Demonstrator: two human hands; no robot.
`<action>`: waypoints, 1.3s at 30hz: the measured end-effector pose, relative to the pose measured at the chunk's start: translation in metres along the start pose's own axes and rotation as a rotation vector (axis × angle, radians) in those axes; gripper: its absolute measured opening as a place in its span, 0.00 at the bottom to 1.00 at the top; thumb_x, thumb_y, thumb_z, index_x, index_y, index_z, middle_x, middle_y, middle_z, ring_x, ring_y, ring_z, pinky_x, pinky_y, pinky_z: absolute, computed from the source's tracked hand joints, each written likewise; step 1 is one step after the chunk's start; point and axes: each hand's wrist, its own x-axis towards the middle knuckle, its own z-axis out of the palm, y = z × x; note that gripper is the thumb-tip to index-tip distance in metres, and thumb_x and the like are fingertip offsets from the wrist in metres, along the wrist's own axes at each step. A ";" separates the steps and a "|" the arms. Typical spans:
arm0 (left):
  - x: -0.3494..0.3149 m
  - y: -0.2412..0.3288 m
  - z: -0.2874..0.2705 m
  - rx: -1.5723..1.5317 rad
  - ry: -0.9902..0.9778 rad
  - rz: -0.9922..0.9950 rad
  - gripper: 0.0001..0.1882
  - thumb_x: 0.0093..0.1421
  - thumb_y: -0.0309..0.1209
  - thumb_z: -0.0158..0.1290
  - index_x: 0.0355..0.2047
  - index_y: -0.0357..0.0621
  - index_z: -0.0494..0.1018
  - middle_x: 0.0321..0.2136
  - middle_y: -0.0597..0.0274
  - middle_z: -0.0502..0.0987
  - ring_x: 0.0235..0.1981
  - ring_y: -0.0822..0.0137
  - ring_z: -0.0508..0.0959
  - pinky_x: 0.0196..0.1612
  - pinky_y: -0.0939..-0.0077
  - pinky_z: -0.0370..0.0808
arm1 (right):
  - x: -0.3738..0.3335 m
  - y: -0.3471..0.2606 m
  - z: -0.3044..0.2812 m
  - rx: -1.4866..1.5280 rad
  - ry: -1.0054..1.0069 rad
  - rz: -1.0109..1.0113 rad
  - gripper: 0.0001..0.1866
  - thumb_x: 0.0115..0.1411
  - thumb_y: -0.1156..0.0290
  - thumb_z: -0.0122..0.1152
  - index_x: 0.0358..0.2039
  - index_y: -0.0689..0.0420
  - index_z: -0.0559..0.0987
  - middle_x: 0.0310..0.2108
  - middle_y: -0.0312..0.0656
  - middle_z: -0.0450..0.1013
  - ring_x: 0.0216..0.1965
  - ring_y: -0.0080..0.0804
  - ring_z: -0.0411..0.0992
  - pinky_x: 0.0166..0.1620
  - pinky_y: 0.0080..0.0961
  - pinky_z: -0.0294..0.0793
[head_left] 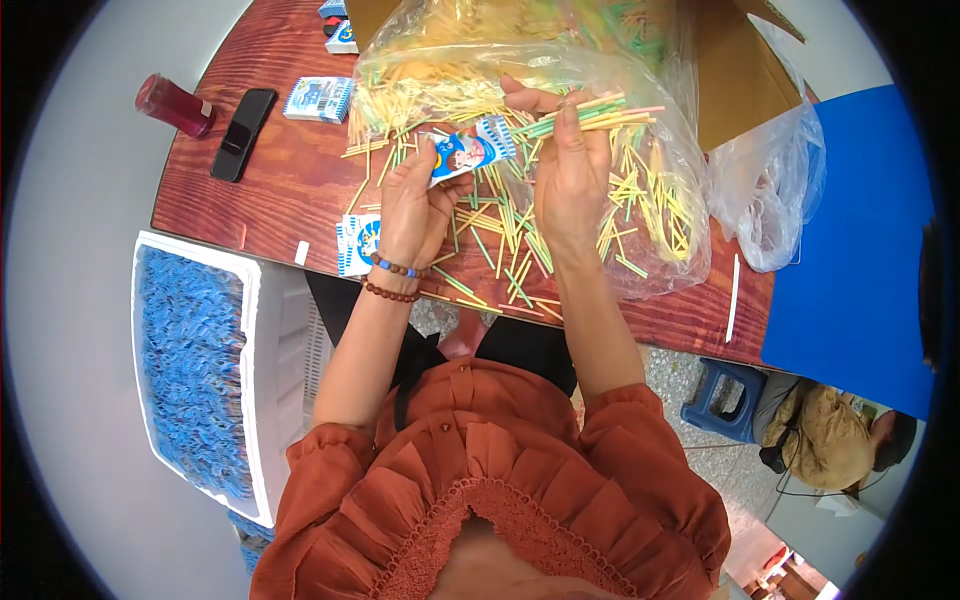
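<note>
table (285,190) below, left hand (412,200) pinches packet (468,152), right hand (573,180) seemingly pinches sticks (622,117).

From here the bench (205,205) looks like glossy wood; the held packet (472,153) is shiny film, the big bag (690,235) crinkly clear plastic, the blouse (460,425) matt, ruffled cloth.

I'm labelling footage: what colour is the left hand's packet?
The packet is mostly blue and white; head view.

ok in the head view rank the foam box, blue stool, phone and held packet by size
1. Foam box
2. Blue stool
3. Phone and held packet: too alike to rank; left hand partly covers packet
</note>
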 end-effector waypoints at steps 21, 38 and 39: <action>0.008 -0.024 0.016 -0.199 -0.097 0.055 0.15 0.68 0.39 0.44 0.44 0.41 0.70 0.41 0.61 0.78 0.41 0.70 0.78 0.43 0.71 0.75 | -0.001 0.029 -0.014 -0.073 -0.113 0.059 0.26 0.68 0.61 0.41 0.58 0.68 0.63 0.64 0.52 0.54 0.66 0.38 0.51 0.66 0.33 0.48; 0.024 -0.037 0.016 -0.425 -0.187 -0.026 0.16 0.67 0.41 0.45 0.46 0.43 0.70 0.43 0.61 0.77 0.43 0.67 0.77 0.44 0.69 0.77 | 0.014 0.001 -0.014 -0.321 -0.309 0.228 0.33 0.65 0.53 0.45 0.62 0.65 0.59 0.61 0.49 0.60 0.62 0.40 0.58 0.63 0.33 0.55; 0.024 -0.037 0.015 -0.426 -0.186 -0.021 0.16 0.67 0.41 0.45 0.46 0.43 0.70 0.43 0.61 0.77 0.43 0.67 0.77 0.44 0.69 0.77 | 0.015 0.002 -0.014 -0.217 -0.270 0.243 0.33 0.65 0.53 0.46 0.61 0.65 0.60 0.60 0.48 0.61 0.61 0.39 0.59 0.63 0.33 0.56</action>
